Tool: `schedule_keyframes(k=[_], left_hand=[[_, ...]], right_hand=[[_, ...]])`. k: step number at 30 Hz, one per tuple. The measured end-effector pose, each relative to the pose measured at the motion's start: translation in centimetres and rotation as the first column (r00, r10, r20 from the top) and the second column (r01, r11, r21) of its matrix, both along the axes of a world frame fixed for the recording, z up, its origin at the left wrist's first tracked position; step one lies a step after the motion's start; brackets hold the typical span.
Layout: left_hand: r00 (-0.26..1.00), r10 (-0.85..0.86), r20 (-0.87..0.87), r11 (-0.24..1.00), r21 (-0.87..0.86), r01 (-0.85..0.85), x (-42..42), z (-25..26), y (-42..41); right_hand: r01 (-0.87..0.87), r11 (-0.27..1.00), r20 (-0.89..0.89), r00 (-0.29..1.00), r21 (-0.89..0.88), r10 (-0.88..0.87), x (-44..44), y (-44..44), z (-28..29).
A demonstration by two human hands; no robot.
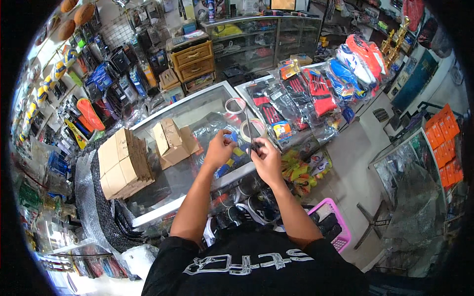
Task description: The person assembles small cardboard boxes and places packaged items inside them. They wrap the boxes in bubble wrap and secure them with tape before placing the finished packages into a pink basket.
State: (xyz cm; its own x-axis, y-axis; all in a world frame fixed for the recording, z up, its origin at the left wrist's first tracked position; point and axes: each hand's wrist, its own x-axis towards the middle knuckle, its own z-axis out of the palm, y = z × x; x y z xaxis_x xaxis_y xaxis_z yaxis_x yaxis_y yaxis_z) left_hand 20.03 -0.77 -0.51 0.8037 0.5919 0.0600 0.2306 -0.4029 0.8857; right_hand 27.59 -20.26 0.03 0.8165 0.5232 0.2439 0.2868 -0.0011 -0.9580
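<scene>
Over the right part of a glass display counter (163, 201), my right hand (265, 155) grips a pair of scissors (249, 127), its narrow blades pointing away from me. My left hand (221, 148) is beside it, fingers curled and thumb near the fingertips; whether it holds anything small cannot be told. Just beyond the hands lie a roll of tape (253, 129) and a second, pinkish roll (235, 106). Blue and yellow items in clear plastic (231, 162) show beneath the hands. Further left is a small cardboard box (171, 144).
A tied stack of flattened cardboard (124, 164) and bubble wrap (89, 185) are at the left. Bagged red and black gloves (320, 92) lie on the adjoining counter. Shoes (237, 214) are below the counter's near edge, with a pink plastic basket (342, 227) at the right.
</scene>
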Motion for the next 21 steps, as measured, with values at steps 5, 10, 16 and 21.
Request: schedule_keyframes(k=[5,10,16,21], left_hand=[[1.000,-0.012,-0.003,1.000,0.001,0.012,-0.1,0.1,-0.2],[0.999,-0.010,0.033,0.999,-0.034,0.011,0.1,-0.2,-0.3],[0.999,0.005,0.044,0.998,-0.056,-0.002,0.5,-1.2,0.0],[0.997,-0.004,0.071,0.998,-0.062,0.008,0.5,-1.4,-0.1]], right_hand=[[-0.069,0.994,-0.085,0.994,-0.088,0.061,-1.5,-1.8,1.1],[-0.192,0.977,-0.292,0.943,-0.092,0.158,-2.1,-2.7,0.2],[-0.256,0.965,-0.510,0.839,-0.063,0.189,-3.5,-4.2,0.8],[-0.238,0.971,-0.675,0.718,-0.013,0.167,-4.0,-4.4,0.6]])
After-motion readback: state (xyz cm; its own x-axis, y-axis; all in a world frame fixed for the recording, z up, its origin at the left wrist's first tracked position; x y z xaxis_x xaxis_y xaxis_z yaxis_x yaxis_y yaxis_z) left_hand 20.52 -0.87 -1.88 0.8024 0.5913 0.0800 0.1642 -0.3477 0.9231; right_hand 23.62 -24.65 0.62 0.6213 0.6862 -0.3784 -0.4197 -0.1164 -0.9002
